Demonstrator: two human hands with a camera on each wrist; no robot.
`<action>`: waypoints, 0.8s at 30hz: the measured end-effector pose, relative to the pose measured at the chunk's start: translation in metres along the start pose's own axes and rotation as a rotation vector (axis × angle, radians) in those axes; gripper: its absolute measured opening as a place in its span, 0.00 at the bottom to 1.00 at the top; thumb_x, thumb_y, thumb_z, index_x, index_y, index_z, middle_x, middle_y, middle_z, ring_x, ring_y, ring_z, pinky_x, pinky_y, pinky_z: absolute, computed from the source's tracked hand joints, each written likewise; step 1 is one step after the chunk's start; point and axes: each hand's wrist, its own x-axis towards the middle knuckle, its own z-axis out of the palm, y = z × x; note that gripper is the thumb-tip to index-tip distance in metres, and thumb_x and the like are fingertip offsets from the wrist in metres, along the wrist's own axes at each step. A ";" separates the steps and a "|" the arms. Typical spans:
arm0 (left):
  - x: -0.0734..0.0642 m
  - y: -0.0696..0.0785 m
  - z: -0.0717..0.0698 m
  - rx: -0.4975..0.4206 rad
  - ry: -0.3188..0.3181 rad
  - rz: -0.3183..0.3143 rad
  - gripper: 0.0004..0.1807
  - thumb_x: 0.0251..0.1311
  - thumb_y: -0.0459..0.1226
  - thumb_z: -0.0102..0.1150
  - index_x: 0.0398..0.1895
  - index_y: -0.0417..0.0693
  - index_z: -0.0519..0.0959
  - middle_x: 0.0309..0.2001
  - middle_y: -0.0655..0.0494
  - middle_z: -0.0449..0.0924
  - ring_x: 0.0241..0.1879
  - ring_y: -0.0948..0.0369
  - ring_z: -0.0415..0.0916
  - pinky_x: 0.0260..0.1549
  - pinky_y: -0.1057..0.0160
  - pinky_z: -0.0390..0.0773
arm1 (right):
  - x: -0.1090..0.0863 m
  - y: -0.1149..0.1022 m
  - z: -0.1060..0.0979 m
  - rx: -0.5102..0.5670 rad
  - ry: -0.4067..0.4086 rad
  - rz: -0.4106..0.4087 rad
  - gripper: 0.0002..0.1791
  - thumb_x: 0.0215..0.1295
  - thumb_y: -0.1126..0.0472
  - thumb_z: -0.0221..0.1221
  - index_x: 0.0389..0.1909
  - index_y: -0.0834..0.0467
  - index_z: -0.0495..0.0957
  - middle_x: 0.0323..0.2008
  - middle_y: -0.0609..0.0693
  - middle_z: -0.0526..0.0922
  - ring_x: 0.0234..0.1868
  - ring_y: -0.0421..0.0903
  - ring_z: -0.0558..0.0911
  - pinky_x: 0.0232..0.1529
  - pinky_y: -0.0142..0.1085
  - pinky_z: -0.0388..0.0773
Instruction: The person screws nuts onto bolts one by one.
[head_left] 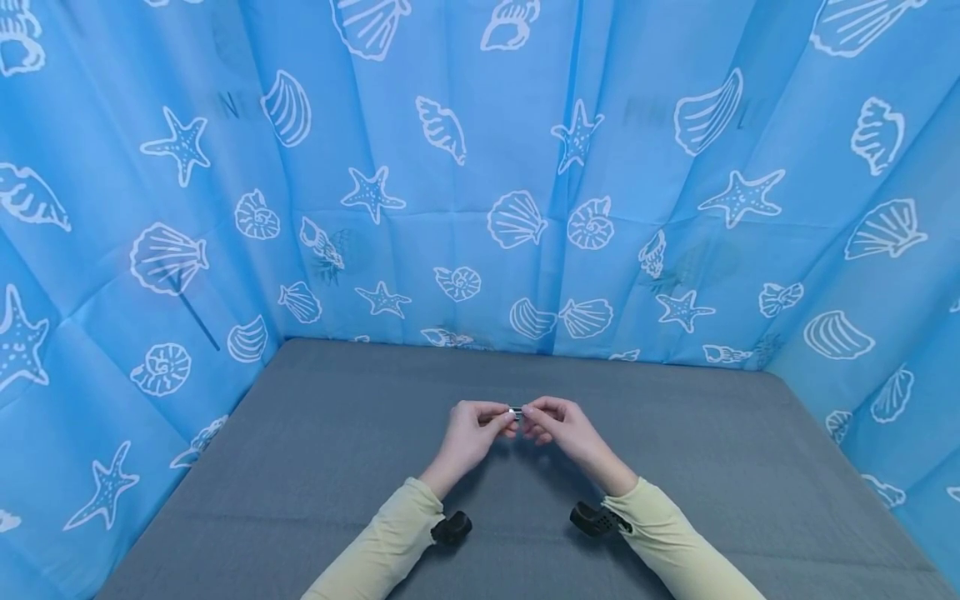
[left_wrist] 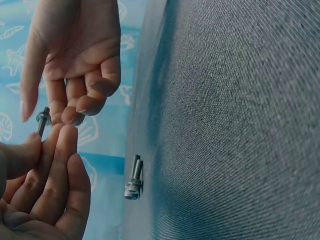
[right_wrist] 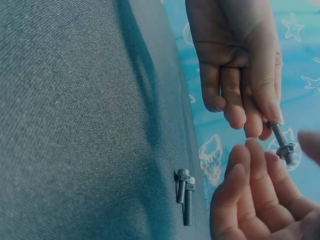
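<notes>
Between the two hands is a small metal bolt (right_wrist: 280,136), threaded, with a flanged nut (right_wrist: 285,150) near its free end. My left hand (head_left: 467,435) pinches the bolt by its head end between thumb and fingers. Facing it, my right hand (head_left: 567,431) has its fingers loosely bent around the nut end. In the right wrist view the right thumb (right_wrist: 311,145) stands apart from the nut, and a gap shows between them. Both hands are raised above the grey table.
Two more metal bolts (left_wrist: 134,181) lie side by side on the grey cloth-covered table (head_left: 360,450), below the hands. A blue curtain (head_left: 465,167) with white shells and starfish encloses the table's back and sides.
</notes>
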 end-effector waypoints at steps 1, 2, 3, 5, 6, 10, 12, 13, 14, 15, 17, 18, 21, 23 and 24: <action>0.000 -0.001 0.000 0.000 0.007 -0.004 0.10 0.62 0.32 0.60 0.41 0.33 0.83 0.30 0.45 0.85 0.30 0.55 0.84 0.38 0.51 0.83 | 0.000 0.000 0.000 0.006 -0.001 -0.006 0.21 0.70 0.56 0.57 0.50 0.71 0.73 0.40 0.65 0.82 0.40 0.53 0.83 0.39 0.44 0.82; 0.000 -0.001 0.000 0.000 0.014 -0.004 0.10 0.62 0.32 0.60 0.41 0.33 0.83 0.30 0.46 0.85 0.30 0.55 0.84 0.38 0.51 0.83 | 0.000 0.000 0.000 0.021 -0.003 -0.014 0.20 0.69 0.58 0.58 0.51 0.72 0.72 0.40 0.65 0.82 0.41 0.55 0.83 0.40 0.45 0.82; 0.001 -0.002 0.000 0.004 0.020 -0.007 0.09 0.62 0.32 0.61 0.41 0.33 0.83 0.30 0.47 0.85 0.30 0.56 0.84 0.37 0.51 0.83 | 0.000 0.000 0.001 0.031 -0.005 -0.027 0.20 0.68 0.60 0.58 0.51 0.72 0.71 0.40 0.65 0.82 0.42 0.57 0.83 0.41 0.45 0.82; 0.001 -0.002 0.000 0.010 0.028 -0.008 0.09 0.62 0.32 0.60 0.41 0.33 0.83 0.29 0.48 0.85 0.29 0.58 0.84 0.37 0.52 0.83 | 0.000 0.000 0.001 0.052 0.003 -0.039 0.18 0.66 0.64 0.60 0.51 0.72 0.71 0.39 0.63 0.82 0.45 0.60 0.82 0.44 0.48 0.81; 0.001 -0.002 0.000 0.014 0.031 -0.011 0.09 0.62 0.32 0.60 0.41 0.34 0.83 0.29 0.50 0.85 0.29 0.59 0.84 0.37 0.53 0.83 | 0.000 0.000 0.001 0.056 0.009 -0.042 0.18 0.65 0.65 0.60 0.51 0.72 0.72 0.39 0.63 0.82 0.46 0.62 0.81 0.44 0.48 0.81; 0.001 -0.002 0.001 0.039 0.034 0.001 0.09 0.62 0.32 0.60 0.41 0.34 0.84 0.29 0.50 0.85 0.29 0.59 0.84 0.35 0.56 0.84 | 0.000 0.000 0.001 0.024 0.022 -0.021 0.16 0.67 0.61 0.59 0.47 0.70 0.75 0.39 0.63 0.83 0.45 0.60 0.82 0.44 0.49 0.81; 0.002 -0.002 0.001 0.044 0.037 0.010 0.09 0.62 0.32 0.60 0.41 0.34 0.83 0.29 0.49 0.85 0.29 0.57 0.84 0.35 0.57 0.84 | 0.000 0.000 0.002 -0.006 0.016 -0.011 0.18 0.69 0.57 0.57 0.46 0.70 0.76 0.38 0.63 0.83 0.42 0.57 0.83 0.42 0.49 0.81; 0.002 -0.002 0.001 0.044 0.039 0.015 0.10 0.62 0.32 0.61 0.41 0.33 0.83 0.29 0.48 0.85 0.29 0.56 0.84 0.34 0.57 0.84 | -0.001 0.000 0.002 -0.019 0.011 -0.009 0.19 0.70 0.56 0.56 0.46 0.71 0.76 0.38 0.63 0.83 0.40 0.55 0.83 0.41 0.48 0.81; 0.002 -0.002 0.002 0.046 0.040 0.019 0.10 0.62 0.32 0.61 0.41 0.32 0.83 0.29 0.47 0.85 0.29 0.56 0.84 0.34 0.58 0.84 | -0.001 0.000 0.002 -0.016 0.005 -0.008 0.20 0.71 0.55 0.55 0.47 0.71 0.75 0.38 0.64 0.82 0.39 0.54 0.83 0.41 0.49 0.81; 0.001 -0.002 0.002 0.042 0.041 0.020 0.10 0.62 0.32 0.61 0.41 0.32 0.83 0.29 0.46 0.85 0.29 0.55 0.84 0.34 0.57 0.84 | -0.001 0.000 0.002 -0.009 0.005 -0.009 0.21 0.71 0.55 0.55 0.48 0.71 0.75 0.38 0.64 0.82 0.39 0.53 0.83 0.41 0.48 0.82; 0.001 -0.002 0.002 0.037 0.040 0.020 0.10 0.62 0.32 0.61 0.41 0.32 0.83 0.29 0.47 0.85 0.29 0.56 0.84 0.34 0.56 0.84 | -0.001 0.000 0.002 0.010 0.009 -0.025 0.19 0.70 0.57 0.56 0.49 0.72 0.74 0.39 0.64 0.82 0.39 0.53 0.83 0.41 0.48 0.82; 0.001 -0.002 0.002 0.036 0.039 0.017 0.10 0.62 0.32 0.61 0.41 0.32 0.83 0.29 0.47 0.85 0.29 0.56 0.84 0.35 0.56 0.84 | -0.001 0.000 0.001 0.021 0.010 -0.037 0.19 0.70 0.59 0.56 0.49 0.72 0.73 0.39 0.64 0.82 0.39 0.53 0.83 0.41 0.48 0.82; 0.001 0.000 0.001 0.035 0.035 0.011 0.09 0.62 0.32 0.60 0.41 0.33 0.83 0.29 0.50 0.85 0.29 0.58 0.84 0.35 0.56 0.84 | -0.001 0.000 0.000 0.041 0.016 -0.069 0.17 0.67 0.63 0.59 0.50 0.72 0.73 0.41 0.63 0.83 0.43 0.57 0.83 0.43 0.48 0.82; 0.000 0.001 0.001 0.044 0.034 0.009 0.10 0.62 0.32 0.60 0.42 0.34 0.83 0.29 0.51 0.85 0.29 0.60 0.84 0.35 0.56 0.84 | -0.001 -0.001 0.000 0.035 0.011 -0.072 0.17 0.67 0.63 0.59 0.49 0.72 0.73 0.41 0.63 0.83 0.44 0.58 0.82 0.43 0.48 0.81; 0.000 0.001 0.001 0.045 0.034 0.012 0.10 0.62 0.32 0.60 0.42 0.34 0.83 0.29 0.51 0.85 0.29 0.60 0.84 0.35 0.57 0.84 | -0.001 -0.001 0.000 0.028 0.010 -0.066 0.17 0.67 0.62 0.59 0.49 0.72 0.74 0.41 0.63 0.83 0.44 0.58 0.83 0.44 0.48 0.81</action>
